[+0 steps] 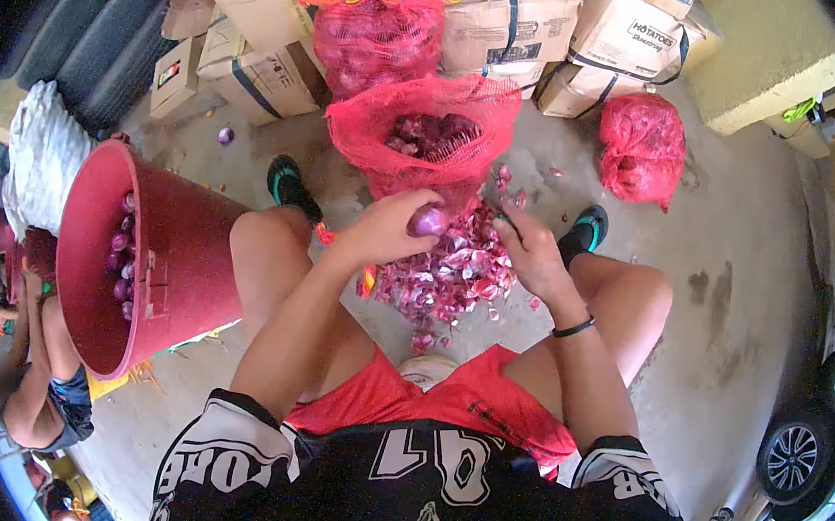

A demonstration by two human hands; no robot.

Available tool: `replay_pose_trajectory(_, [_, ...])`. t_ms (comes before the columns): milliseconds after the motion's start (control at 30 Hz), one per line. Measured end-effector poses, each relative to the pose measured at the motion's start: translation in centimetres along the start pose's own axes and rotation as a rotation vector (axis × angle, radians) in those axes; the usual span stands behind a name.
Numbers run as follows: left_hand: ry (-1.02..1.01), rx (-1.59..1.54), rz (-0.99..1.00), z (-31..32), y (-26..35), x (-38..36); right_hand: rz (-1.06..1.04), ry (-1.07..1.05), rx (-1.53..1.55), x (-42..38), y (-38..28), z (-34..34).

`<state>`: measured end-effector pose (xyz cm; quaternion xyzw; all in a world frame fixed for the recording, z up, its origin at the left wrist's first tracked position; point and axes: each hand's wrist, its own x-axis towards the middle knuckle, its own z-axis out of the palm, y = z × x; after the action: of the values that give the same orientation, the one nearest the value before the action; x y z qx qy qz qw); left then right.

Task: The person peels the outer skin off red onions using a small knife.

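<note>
My left hand (395,228) grips a peeled-looking red onion (428,221) above the heap of skins. To its right, my right hand (536,256) is closed, thumb and fingers together; a dark, slim thing seems to show at its fingertips, too small to name. Below both hands, a heap of purple onion skins (456,274) lies on the floor between my feet. Just beyond them stands an open red mesh sack (379,141) with dark red onions (434,137) inside. At my left, a large red bin (192,249) leans toward me, holding several onions (121,257).
A tied red mesh sack (378,46) and stacked cardboard boxes (511,18) stand at the back. Another red sack (643,147) lies at right. One loose onion (225,136) is on the floor. A person (35,374) sits at left; a car wheel (796,458) is at right.
</note>
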<state>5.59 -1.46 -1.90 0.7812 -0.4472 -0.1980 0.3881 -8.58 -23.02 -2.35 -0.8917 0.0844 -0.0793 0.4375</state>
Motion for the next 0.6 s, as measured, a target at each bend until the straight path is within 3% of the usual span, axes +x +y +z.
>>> replay_pose_trajectory(100, [-0.018, -0.309, -0.132, -0.7, 0.5, -0.1, -0.03, -0.044, 0.02, 0.1, -1.3, -0.4])
replay_pose_trajectory(233, [0.084, -0.659, -0.145, -0.5, 1.2, -0.1, -0.044, -0.098, -0.025, 0.1, -2.1, -0.5])
replay_pose_trajectory(300, [0.122, -0.811, -0.221, -0.6, 1.3, 0.1, -0.114, -0.034, 0.011, -0.1, -2.3, -0.3])
replay_pose_trajectory(433, [0.179, -0.826, -0.208, -0.7, 0.6, 0.1, -0.244, 0.017, 0.061, -0.4, -3.7, -0.4])
replay_pose_trajectory(600, [0.097, -0.9, -0.203, -0.3, 1.1, 0.2, -0.185, -0.072, 0.176, -0.4, -5.5, -0.6])
